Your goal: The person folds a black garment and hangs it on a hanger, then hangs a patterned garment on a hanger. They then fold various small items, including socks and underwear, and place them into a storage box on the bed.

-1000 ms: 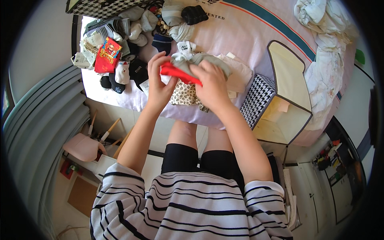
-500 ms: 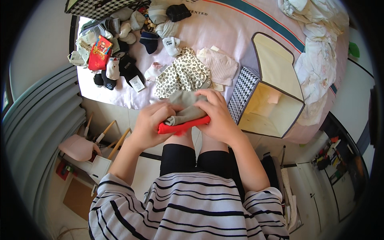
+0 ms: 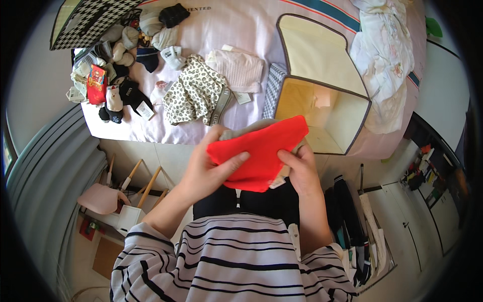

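Note:
Both hands hold a flat folded red cloth [image 3: 261, 151] with a grey cloth [image 3: 246, 131] behind it, above my lap. My left hand [image 3: 209, 163] pinches its left side, thumb on the red face. On the right side my right hand [image 3: 301, 168] presses with its thumb, and a small pale tag hangs at the lower right corner. Just past the hands, on the bed, lie leopard-print underpants [image 3: 193, 93] with a grey waistband. Beside them is a pale pink ribbed garment [image 3: 239, 68].
An open cream-lined storage box [image 3: 327, 118] with a houndstooth side stands on the bed's right, its lid raised. Socks [image 3: 148, 59] and a red packet [image 3: 96, 84] pile up at left, near another houndstooth box [image 3: 93, 22]. White bedding [image 3: 385, 65] is bunched at far right.
The folded bundle has been turned so its red side faces up, where grey lay on top before. The hands shifted right over the lap, and the bed's things sit further left in view.

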`<state>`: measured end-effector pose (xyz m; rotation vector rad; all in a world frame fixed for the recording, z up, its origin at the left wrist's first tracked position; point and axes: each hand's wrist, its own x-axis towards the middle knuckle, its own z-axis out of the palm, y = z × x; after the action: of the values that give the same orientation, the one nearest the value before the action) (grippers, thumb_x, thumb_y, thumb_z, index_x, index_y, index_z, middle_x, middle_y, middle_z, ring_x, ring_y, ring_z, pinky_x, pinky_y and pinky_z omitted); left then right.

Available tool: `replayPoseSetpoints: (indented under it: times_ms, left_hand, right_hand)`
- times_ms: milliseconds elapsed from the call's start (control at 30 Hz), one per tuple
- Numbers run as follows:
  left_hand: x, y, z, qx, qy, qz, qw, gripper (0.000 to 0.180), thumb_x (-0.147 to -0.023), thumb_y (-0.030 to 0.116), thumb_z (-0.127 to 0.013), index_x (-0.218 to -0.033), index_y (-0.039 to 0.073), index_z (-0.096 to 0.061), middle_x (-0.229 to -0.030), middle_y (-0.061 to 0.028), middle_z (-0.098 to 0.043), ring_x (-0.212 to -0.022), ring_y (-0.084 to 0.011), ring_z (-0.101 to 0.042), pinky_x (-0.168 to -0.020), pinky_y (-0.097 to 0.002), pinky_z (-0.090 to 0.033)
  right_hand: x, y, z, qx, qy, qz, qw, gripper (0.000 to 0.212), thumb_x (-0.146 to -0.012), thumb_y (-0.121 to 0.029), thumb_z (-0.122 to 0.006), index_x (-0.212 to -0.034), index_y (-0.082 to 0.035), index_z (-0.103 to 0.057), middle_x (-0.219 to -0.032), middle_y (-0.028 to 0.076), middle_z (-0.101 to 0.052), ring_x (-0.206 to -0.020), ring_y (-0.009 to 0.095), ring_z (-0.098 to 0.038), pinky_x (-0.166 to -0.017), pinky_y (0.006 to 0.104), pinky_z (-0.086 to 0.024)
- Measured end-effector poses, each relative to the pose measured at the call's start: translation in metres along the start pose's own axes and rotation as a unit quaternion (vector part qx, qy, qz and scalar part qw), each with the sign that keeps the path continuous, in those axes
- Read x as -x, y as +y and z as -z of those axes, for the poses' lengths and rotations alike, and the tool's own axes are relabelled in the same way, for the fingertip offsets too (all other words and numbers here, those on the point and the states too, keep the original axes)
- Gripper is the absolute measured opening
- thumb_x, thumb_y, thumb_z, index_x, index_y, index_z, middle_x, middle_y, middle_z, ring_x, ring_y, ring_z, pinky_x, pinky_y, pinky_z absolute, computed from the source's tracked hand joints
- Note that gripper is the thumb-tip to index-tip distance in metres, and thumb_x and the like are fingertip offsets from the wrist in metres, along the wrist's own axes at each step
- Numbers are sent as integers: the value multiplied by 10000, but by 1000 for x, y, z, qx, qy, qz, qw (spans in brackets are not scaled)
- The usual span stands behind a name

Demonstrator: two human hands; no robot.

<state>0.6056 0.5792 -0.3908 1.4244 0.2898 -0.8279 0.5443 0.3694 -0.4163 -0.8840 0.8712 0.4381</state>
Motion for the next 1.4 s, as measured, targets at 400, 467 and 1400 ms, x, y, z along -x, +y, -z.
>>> replayPoseSetpoints:
  times_ms: [400, 467, 1400]
  left_hand:
    - [-64, -45, -130, 132, -28, -45, 990, 656, -853, 2, -528, -1406, -16, -175, -1327, -182, -388, -1226, -216, -403, -1010, -315, -349]
    - [-81, -64, -138, 64, 24, -55, 996, 675, -842, 13, -532, -1407, -27, -164, -1351, -198, -354, -1254, -247, -370, -1034, -328, -319]
    - [-144, -107, -156, -103, 167, -93, 976, 644, -775, 65, -507, -1377, 6, -285, -1343, -272, -336, -1235, -413, -314, -1060, -439, -239]
  right_hand:
    - [-45, -36, 90, 68, 182, 131, 972, 339, -863, 2, -546, -1192, -43, -476, -1117, 75, -587, -997, 170, -589, -817, 313, -505]
    - [-64, -35, 96, 105, 169, 134, 971, 336, -865, 4, -539, -1191, -48, -477, -1119, 69, -582, -1000, 168, -587, -809, 312, -510]
    - [-116, -5, 100, 401, 320, 312, 800, 324, -870, -34, -535, -1183, -18, -454, -1056, 108, -565, -907, 158, -545, -816, 298, -444]
